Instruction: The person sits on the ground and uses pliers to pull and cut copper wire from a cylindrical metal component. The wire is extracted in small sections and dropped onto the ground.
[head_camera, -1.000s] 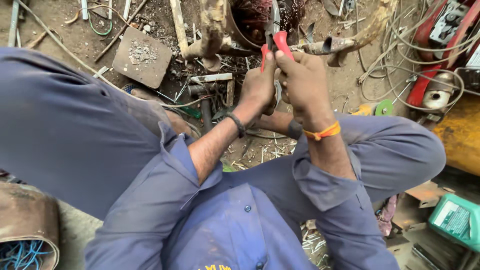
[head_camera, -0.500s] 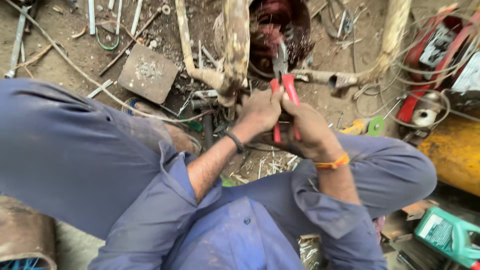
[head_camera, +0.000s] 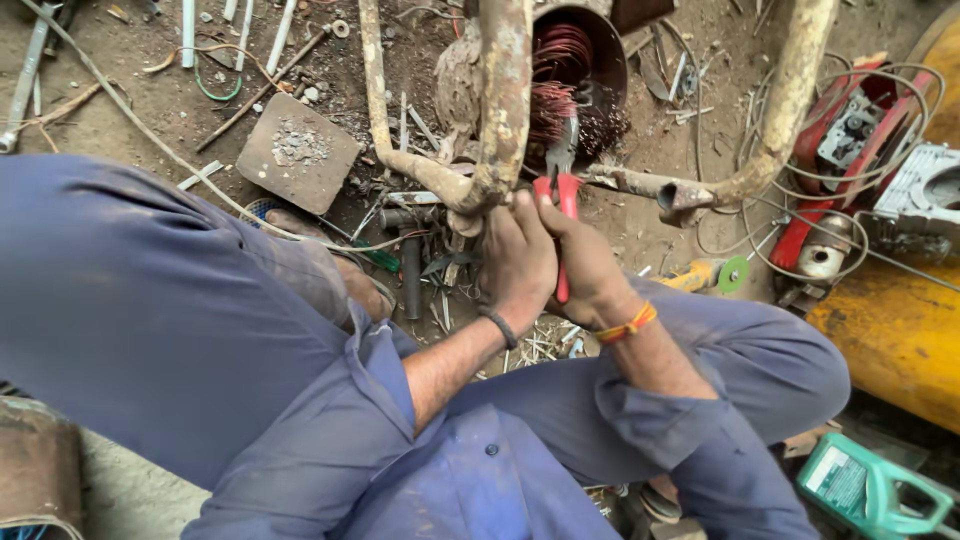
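Both my hands wrap the red handles of a pair of pliers (head_camera: 562, 200). My left hand (head_camera: 517, 262) wears a dark wristband; my right hand (head_camera: 587, 270) wears an orange wrist thread. The pliers' jaws reach into the reddish copper wire windings (head_camera: 556, 75) inside a round rusty motor housing (head_camera: 600, 45). A rusty bent metal tube frame (head_camera: 500, 110) crosses just above my hands. I crouch in blue work clothes with my knees on either side.
A flat rusty metal plate (head_camera: 297, 152) lies on the dirt at left among rods and scrap. A red machine part with wires (head_camera: 840, 150) is at right, a yellow body (head_camera: 900, 340) beside it, a green plastic canister (head_camera: 865, 485) at bottom right.
My hands with the pliers have dropped lower and pushed the jaws into the copper windings. The view has tilted, so the motor and tube frame look nearer.
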